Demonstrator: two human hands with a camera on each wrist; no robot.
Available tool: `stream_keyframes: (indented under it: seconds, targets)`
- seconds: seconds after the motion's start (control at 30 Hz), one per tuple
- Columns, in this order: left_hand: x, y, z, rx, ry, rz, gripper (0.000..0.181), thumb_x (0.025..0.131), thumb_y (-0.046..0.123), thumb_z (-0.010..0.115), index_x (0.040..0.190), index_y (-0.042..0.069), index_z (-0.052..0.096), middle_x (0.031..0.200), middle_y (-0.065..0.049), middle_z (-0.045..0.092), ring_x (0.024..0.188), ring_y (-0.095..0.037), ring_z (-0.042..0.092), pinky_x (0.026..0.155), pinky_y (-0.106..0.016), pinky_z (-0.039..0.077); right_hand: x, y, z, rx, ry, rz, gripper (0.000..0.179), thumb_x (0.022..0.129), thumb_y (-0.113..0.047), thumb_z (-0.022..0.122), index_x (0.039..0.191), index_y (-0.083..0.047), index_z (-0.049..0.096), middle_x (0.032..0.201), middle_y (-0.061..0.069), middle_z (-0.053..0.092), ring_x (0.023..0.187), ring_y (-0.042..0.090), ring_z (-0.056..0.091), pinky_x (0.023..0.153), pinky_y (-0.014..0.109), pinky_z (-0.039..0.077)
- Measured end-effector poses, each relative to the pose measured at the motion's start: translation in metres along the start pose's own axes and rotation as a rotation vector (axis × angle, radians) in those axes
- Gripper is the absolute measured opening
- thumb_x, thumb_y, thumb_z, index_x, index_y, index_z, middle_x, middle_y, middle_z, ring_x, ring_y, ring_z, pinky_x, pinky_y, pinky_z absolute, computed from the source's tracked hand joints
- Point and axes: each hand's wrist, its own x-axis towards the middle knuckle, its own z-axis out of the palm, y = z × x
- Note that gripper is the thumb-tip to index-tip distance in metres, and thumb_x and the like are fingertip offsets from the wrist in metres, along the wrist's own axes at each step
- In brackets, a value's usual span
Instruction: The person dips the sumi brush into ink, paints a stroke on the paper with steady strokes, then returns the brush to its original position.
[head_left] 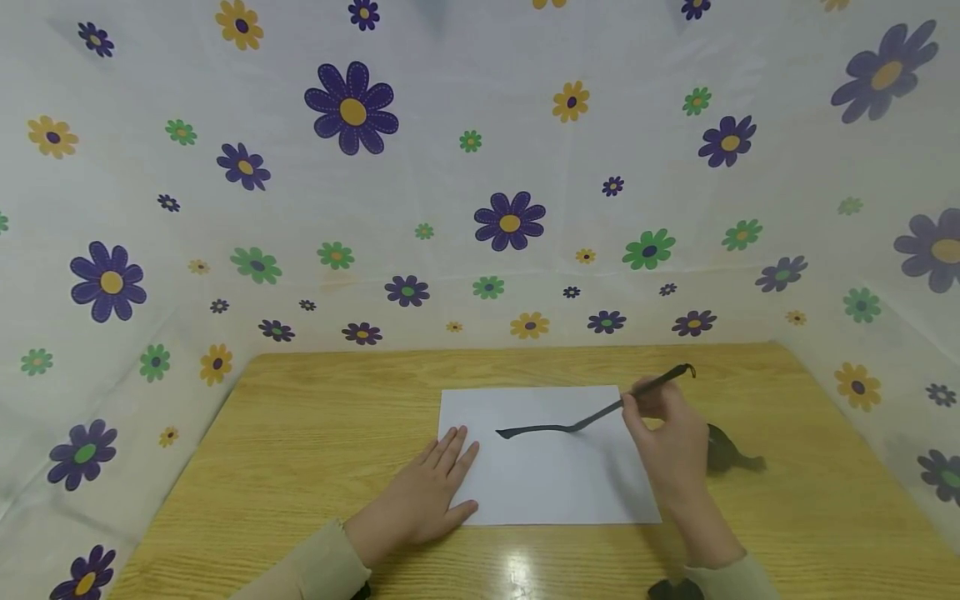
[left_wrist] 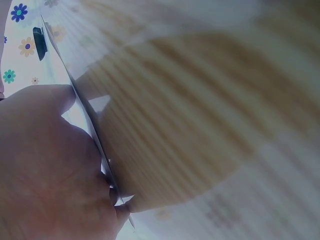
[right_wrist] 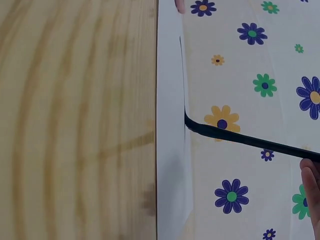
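My right hand pinches the handle of a long black spatula, with a small loop at the handle's end. Its thin bent blade is seen nearly edge-on over a white sheet of paper. In the right wrist view, the spatula slants from the fingertips down to the paper. My left hand lies with straight fingers on the sheet's left edge. The left wrist view shows the back of this hand and the dark blade beyond it.
The sheet lies on a wood-grain table. A flowered white cloth stands behind and at both sides. Right of my right hand is a dark rounded thing with a narrow end; another dark thing shows at the bottom edge.
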Motion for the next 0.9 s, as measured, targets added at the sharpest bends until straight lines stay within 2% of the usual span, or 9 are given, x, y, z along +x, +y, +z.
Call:
stream_keyframes:
  seconds: [0.23, 0.57, 0.9]
  targets:
    - [0.004, -0.004, 0.008, 0.043, -0.003, -0.013, 0.079, 0.110, 0.056, 0.044, 0.170, 0.009, 0.023, 0.179, -0.019, 0.012, 0.166, -0.034, 0.017, 0.134, -0.049, 0.027, 0.000, 0.002, -0.005, -0.006, 0.006, 0.008, 0.019, 0.086, 0.011, 0.076, 0.102, 0.006, 0.068, 0.083, 0.016, 0.079, 0.078, -0.031, 0.049, 0.071, -0.001, 0.046]
    - [0.005, -0.004, 0.009, 0.042, -0.004, -0.018, 0.079, 0.110, 0.057, 0.043, 0.170, 0.009, 0.024, 0.179, -0.019, 0.012, 0.166, -0.034, 0.018, 0.134, -0.048, 0.027, 0.000, 0.007, -0.009, -0.033, 0.009, 0.003, 0.019, 0.085, 0.011, 0.076, 0.101, 0.006, 0.067, 0.083, 0.017, 0.078, 0.078, -0.033, 0.046, 0.069, -0.002, 0.045]
    - [0.005, -0.005, 0.011, 0.046, 0.005, -0.015, 0.080, 0.109, 0.058, 0.044, 0.170, 0.009, 0.025, 0.179, -0.019, 0.013, 0.166, -0.034, 0.019, 0.133, -0.049, 0.028, -0.001, 0.008, -0.010, -0.040, -0.003, 0.059, 0.018, 0.087, 0.009, 0.075, 0.102, 0.004, 0.067, 0.082, 0.016, 0.078, 0.075, -0.031, 0.047, 0.067, 0.001, 0.045]
